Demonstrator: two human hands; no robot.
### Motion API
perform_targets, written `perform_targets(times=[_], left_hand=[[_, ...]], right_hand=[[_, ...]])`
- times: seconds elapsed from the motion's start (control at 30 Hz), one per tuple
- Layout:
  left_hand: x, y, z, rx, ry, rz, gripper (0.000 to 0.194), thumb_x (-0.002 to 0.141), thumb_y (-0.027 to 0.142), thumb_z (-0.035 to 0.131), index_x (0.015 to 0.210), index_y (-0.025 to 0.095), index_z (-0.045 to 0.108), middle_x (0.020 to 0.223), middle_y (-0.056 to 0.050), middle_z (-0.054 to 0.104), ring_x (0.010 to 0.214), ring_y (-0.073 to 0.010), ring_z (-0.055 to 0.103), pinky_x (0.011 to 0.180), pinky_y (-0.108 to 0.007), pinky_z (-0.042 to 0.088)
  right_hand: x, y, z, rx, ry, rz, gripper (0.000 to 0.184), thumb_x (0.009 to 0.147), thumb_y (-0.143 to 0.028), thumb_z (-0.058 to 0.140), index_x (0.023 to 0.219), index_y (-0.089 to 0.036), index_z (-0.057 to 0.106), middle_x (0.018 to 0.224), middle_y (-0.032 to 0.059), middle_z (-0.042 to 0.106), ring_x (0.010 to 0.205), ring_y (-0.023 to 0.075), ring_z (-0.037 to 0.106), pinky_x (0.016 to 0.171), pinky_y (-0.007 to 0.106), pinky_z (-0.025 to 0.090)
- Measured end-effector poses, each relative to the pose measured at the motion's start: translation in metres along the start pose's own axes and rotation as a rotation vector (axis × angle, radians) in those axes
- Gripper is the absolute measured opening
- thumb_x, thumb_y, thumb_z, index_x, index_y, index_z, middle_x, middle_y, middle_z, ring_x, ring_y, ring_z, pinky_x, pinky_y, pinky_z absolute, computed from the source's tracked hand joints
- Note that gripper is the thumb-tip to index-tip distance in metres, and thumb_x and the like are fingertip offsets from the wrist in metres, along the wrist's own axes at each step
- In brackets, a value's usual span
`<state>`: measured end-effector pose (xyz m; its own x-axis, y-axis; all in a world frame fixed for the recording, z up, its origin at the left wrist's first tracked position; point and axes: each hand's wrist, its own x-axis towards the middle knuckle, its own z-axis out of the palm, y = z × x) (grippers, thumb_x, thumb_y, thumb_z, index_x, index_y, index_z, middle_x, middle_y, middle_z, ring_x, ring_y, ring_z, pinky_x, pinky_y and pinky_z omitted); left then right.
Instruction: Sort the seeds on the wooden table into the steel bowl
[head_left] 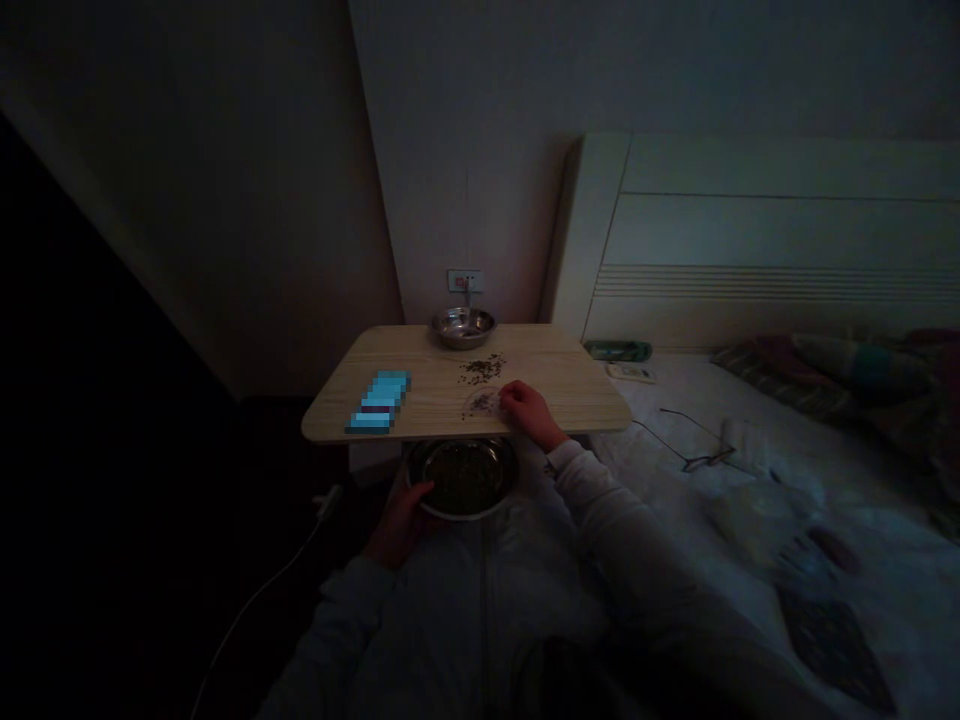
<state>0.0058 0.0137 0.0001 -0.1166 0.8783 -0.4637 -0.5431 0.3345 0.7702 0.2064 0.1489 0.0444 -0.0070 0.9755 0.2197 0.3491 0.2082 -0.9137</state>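
Observation:
My left hand [403, 520] grips the near left rim of a wide metal bowl [512, 470], thumb over the edge. Dark green small bits [461, 478] cover the bowl's bottom; it sits at my lap, just below the table's front edge. Above the tabletop my right hand [523, 408] is closed, its fingertips bent together at the right side of a round, clear dish or lid [472, 400] with a few bits in it. Whatever those fingers hold is too small and dark to tell. A loose patch of dark grains [484, 369] lies just beyond.
A small wooden table [420, 350] carries a shiny metal bowl [463, 335] at its back and a lit phone [380, 400] at the left. On the bed [675, 480] to the right are glasses [705, 461], a remote [631, 373] and a green bottle-like object [619, 350]. A white cable [277, 575] hangs at left.

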Motion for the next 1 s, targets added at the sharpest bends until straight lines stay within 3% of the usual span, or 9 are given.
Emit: perform_targets(times=[0.17, 0.43, 0.7, 1.0], left_hand=[[-0.0034, 0.0026, 0.0042, -0.002, 0.019, -0.024, 0.023, 0.071, 0.011, 0.064, 0.092, 0.019, 0.067, 0.098, -0.008, 0.075, 0.104, -0.0286, 0.067, 0.078, -0.038, 0.059], [-0.002, 0.0023, 0.0047, 0.023, 0.061, -0.046, 0.013, 0.074, 0.011, 0.061, 0.084, 0.017, 0.065, 0.091, -0.009, 0.075, 0.1, -0.0288, 0.068, 0.076, -0.038, 0.059], [-0.0005, 0.0013, 0.0023, 0.012, 0.041, -0.022, 0.016, 0.073, 0.011, 0.063, 0.088, 0.017, 0.066, 0.092, -0.009, 0.075, 0.104, -0.03, 0.067, 0.082, -0.041, 0.058], [0.0009, 0.0006, 0.0019, -0.003, 0.02, -0.048, 0.015, 0.074, 0.011, 0.062, 0.088, 0.017, 0.066, 0.096, -0.009, 0.075, 0.104, -0.029, 0.067, 0.08, -0.04, 0.058]], right_hand=[[0.0003, 0.0021, -0.0006, 0.011, -0.028, -0.001, 0.008, 0.065, -0.02, 0.056, 0.072, -0.019, 0.059, 0.062, -0.0047, 0.059, 0.063, 0.0117, 0.052, 0.063, 0.025, 0.039], [-0.0016, -0.0029, -0.0011, 0.039, -0.054, 0.025, 0.006, 0.066, -0.02, 0.056, 0.071, -0.019, 0.059, 0.064, -0.0036, 0.06, 0.064, 0.0121, 0.053, 0.066, 0.026, 0.04], [-0.0012, -0.0034, -0.0005, 0.014, -0.009, 0.011, 0.009, 0.066, -0.02, 0.054, 0.073, -0.019, 0.058, 0.066, -0.0026, 0.059, 0.066, 0.0132, 0.054, 0.069, 0.028, 0.041], [-0.0017, -0.0023, -0.0014, 0.01, -0.055, -0.003, 0.007, 0.067, -0.018, 0.056, 0.072, -0.018, 0.06, 0.065, -0.0034, 0.06, 0.065, 0.012, 0.053, 0.067, 0.026, 0.04]])
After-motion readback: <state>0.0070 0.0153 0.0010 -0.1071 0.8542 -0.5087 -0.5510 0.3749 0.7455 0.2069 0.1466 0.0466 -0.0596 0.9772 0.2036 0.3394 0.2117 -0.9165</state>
